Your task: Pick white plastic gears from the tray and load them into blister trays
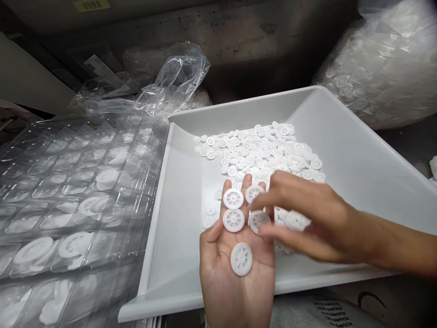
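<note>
White plastic spoked wheels [233,220] are what I've got on screen, and the left hand [218,278] is lying open and flat, palm up, not closed on anything, with three of them resting on the palm and fingers and a fourth up near the fingertips. The right hand [317,218] reaches in from the side with its fingers spread, and its fingertips [273,232] are right at a fifth wheel [258,222] over the left fingers. That bit's blurred, so I can't tell if it's a real pinch or just a touch. These look light and stiff, thin discs with open spokes, so I'd guess they slide around easily on a bare palm, and the outer rim looks like the spot to take hold. Behind the hands, a loose heap of the same wheels [259,150] sits in a shallow white plastic tray [307,98], with a few strays lying apart near the left hand. Off to the left lies a clear plastic blister sheet [78,205] with wheels in its pockets, a crumpled clear plastic bag [174,77] sits behind it, and a bulging clear bag of wheels [375,68] sits at upper right.
</note>
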`<state>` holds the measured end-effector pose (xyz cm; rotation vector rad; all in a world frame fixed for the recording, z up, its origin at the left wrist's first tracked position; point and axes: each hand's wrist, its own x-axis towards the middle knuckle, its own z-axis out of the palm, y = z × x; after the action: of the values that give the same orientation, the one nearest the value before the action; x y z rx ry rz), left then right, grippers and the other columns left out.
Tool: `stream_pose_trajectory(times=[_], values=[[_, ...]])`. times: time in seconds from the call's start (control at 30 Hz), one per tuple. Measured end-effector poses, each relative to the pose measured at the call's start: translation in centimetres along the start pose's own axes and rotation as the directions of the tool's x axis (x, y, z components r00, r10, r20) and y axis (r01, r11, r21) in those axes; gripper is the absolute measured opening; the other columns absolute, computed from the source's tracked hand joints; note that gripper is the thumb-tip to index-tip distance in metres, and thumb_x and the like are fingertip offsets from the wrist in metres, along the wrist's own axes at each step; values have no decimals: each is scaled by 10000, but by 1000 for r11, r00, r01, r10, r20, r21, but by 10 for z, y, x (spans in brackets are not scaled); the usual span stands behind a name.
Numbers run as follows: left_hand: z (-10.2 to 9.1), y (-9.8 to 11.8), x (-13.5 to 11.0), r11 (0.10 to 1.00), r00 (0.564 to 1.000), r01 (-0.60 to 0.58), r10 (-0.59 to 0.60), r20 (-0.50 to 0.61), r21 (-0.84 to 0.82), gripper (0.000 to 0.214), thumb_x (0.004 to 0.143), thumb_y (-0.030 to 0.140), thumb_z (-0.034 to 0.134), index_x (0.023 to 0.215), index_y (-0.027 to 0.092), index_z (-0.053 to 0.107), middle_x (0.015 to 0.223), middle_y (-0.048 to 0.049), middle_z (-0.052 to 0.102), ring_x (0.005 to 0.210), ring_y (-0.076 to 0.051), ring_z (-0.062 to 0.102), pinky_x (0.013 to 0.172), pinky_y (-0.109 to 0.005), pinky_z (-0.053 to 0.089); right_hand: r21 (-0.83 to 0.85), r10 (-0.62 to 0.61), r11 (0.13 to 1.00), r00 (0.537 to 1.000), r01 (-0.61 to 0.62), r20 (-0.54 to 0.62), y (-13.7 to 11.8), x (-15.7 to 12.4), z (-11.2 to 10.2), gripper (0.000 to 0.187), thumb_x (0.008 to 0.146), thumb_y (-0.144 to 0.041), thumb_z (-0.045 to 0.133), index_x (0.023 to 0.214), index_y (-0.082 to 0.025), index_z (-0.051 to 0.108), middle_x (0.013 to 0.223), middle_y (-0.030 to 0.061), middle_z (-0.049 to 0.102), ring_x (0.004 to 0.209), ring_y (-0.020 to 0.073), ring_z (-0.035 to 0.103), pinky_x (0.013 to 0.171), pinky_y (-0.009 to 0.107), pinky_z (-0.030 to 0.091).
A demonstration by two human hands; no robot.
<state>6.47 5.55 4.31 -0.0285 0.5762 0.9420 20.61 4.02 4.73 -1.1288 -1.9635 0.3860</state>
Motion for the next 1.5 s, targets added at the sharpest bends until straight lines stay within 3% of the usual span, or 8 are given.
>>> stream_pose_trajectory(times=[0.07,0.13,0.37,1.0,1.13,1.27,1.4,1.5], values=[[2,0,1,998,998,58,-58,-20,-3,495,900,345,381,1375,227,454,1323,-79,586,1226,-244,536,1060,-377,417,-188,-192,960,976,208,98,-7,-1,4,170,885,-271,611,901,-104,634,684,19,504,638,135,423,572,302,351],[2,0,2,998,997,68,-68,-19,-15,514,907,350,346,1411,257,396,1336,-71,575,1236,-264,527,1087,-441,377,-284,-274,909,951,305,143,-12,-3,7,118,874,-217,605,819,-124,654,621,1,464,585,136,370,542,317,288],[1,-6,3,994,992,84,-77,98,-69,517,918,354,350,1420,235,374,1336,-96,570,1219,-252,543,1106,-416,343,-258,-312,905,939,340,143,-16,-8,6,290,921,-89,378,966,-32,658,630,28,482,592,150,379,532,333,279],[-2,-4,1,984,984,72,-44,172,-164,459,944,359,389,1387,246,430,1329,-84,578,1241,-212,525,1124,-368,326,-354,-403,821,893,449,198,-21,-14,8,160,823,-85,541,892,-42,679,606,28,552,581,136,469,498,328,291],[-3,-3,1,982,987,82,-57,148,-172,463,928,358,422,1368,219,453,1336,-93,571,1226,-230,539,1118,-370,343,-251,-289,910,939,330,186,-17,-15,9,232,841,-73,502,1039,-48,620,662,35,507,610,146,420,537,324,301],[0,-1,2,984,994,59,-43,98,-170,463,927,286,401,1377,179,431,1341,-123,561,1222,-247,541,1079,-379,404,92,-7,996,993,-4,120,-13,-15,3,334,744,5,479,1041,-148,463,823,29,442,749,150,414,630,308,367],[2,0,1,994,1000,6,-3,27,-113,491,889,237,449,1374,168,424,1343,-136,557,1231,-266,530,1016,-375,476,375,372,846,924,-379,92,-2,-13,-6,315,819,8,428,1017,-236,405,949,15,400,839,142,407,740,311,376],[4,1,-1,998,1000,-7,8,4,-61,531,858,198,458,1386,175,404,1350,-135,552,1230,-275,530,963,-390,522,471,461,750,877,-465,134,8,-7,-10,227,923,-84,393,1077,-249,414,1017,27,445,826,127,462,717,295,410]])
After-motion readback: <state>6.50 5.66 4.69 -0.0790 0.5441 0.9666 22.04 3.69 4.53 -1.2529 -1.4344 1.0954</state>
